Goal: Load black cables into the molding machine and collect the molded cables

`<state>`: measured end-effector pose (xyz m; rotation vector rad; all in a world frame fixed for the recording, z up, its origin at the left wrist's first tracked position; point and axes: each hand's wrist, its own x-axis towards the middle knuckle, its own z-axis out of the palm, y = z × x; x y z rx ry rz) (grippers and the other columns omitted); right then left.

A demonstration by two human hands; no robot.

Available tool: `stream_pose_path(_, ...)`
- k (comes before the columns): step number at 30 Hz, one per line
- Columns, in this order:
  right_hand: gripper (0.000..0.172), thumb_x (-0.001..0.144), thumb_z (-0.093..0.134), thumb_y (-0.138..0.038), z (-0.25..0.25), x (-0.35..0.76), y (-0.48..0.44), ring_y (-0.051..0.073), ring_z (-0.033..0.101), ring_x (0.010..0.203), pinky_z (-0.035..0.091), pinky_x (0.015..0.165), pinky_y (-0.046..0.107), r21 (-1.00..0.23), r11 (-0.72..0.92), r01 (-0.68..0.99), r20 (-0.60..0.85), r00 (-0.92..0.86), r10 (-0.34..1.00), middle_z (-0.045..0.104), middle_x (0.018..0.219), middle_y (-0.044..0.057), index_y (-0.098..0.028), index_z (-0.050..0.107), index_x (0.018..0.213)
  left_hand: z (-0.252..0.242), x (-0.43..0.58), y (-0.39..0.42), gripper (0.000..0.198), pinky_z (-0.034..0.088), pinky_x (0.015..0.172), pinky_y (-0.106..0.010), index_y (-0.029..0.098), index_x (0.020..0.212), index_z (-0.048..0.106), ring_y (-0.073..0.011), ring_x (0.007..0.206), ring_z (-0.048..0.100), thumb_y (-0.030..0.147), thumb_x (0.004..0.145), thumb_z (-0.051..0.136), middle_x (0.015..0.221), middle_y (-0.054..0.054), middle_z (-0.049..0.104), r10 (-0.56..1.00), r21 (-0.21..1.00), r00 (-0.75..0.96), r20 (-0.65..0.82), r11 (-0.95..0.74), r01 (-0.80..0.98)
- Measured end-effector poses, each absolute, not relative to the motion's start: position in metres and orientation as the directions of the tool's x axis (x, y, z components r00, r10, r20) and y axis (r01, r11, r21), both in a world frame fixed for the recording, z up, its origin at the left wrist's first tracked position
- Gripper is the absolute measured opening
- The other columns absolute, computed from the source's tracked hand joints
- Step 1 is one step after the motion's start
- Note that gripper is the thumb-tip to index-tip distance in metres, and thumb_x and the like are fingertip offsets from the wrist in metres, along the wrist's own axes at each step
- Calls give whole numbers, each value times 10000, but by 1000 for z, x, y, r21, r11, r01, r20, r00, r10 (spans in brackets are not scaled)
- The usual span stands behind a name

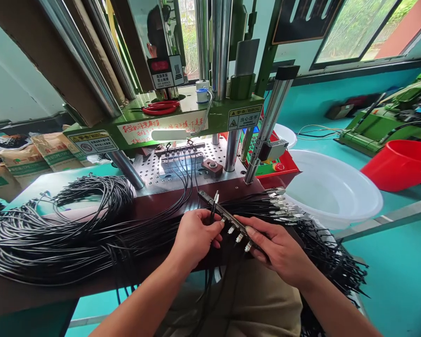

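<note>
My left hand pinches a black cable with a metal plug that points up between thumb and fingers. It is at the left part of a narrow dark metal bar. My right hand grips the bar's right end, thumb on top. Several silvery connectors stick out along the bar's near side, with black cables hanging below. Whether the plug touches the bar, I cannot tell. Behind the hands, a press holds a lit metal mould with several cables running from it.
A large bundle of black cables covers the table's left side. More cables with metal ends lie at right. Press columns rise behind. Red-handled pliers rest on the press plate. A white tub and red bucket stand right.
</note>
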<state>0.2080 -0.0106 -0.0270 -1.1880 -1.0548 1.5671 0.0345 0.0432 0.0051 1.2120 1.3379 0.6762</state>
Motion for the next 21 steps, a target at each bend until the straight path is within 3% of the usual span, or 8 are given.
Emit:
stream_pose_path(5,430,877,589,-422,-29,209,-10,36,316,456,160,393,172,-916,-308,-259,-283,-129,950,409,625,-45,-244,582,1268,15,24,45,198,479,550,-189,110,850,653,-80,557,562,260,731,702,661,-9,618,952,967,179,-250,237,87)
stream_pose_path(7,434,862,611,-420,-30,209,-10,37,310,455,147,386,168,-900,-318,-299,-295,-122,948,394,613,-49,-245,589,1258,20,16,46,260,458,505,-175,113,887,641,-65,536,533,327,748,692,673,5,593,954,964,163,-251,262,-49)
stream_pose_path(9,445,848,627,-427,-31,209,-11,40,317,459,145,380,164,-894,-325,-309,-302,-120,946,401,618,-45,-243,593,1252,23,9,46,328,363,381,-150,131,956,606,-47,439,456,401,775,657,620,34,552,938,939,178,-298,321,-120)
stream_pose_path(13,481,828,642,-451,-29,209,-11,43,303,452,142,371,164,-890,-337,-309,-313,-125,941,404,612,-44,-230,596,1252,22,8,44,410,173,262,-141,182,1071,525,-44,295,323,515,832,536,539,54,544,904,929,228,-361,369,9)
stream_pose_path(21,460,824,643,-454,-28,209,-11,48,320,457,149,390,174,-897,-337,-287,-315,-121,941,416,612,-44,-243,608,1232,11,20,43,229,302,279,-170,168,766,595,-64,329,414,388,814,551,563,42,501,899,900,242,-364,273,340)
